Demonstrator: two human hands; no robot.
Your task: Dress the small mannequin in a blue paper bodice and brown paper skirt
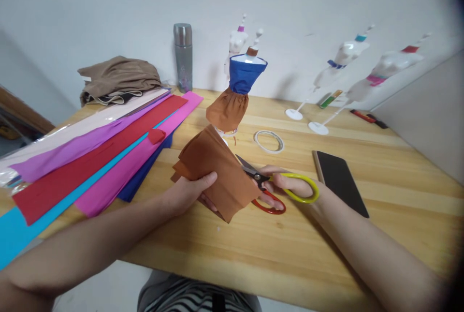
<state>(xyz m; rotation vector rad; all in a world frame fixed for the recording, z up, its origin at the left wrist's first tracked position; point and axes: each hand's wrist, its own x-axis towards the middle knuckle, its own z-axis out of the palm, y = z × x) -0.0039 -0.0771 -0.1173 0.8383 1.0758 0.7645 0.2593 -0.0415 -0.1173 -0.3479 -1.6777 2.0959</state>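
My left hand (pixel 190 192) pinches a folded brown sheet of crepe paper (pixel 213 169) and holds it just above the wooden table (pixel 275 249). My right hand (pixel 290 187) grips scissors (pixel 270 184) with one yellow and one red handle loop. Their blades are open against the paper's right edge. Just behind stands a small white mannequin (pixel 239 87) dressed in a blue paper bodice and a gathered brown paper skirt.
Long crepe sheets (pixel 97 157) in pink, purple, red, cyan and blue lie at the left, a brown cloth pile (pixel 119 77) behind them. A steel flask (pixel 183 55), tape roll (pixel 269 141), dark phone (pixel 340 181) and other mannequins (pixel 362 75) stand around.
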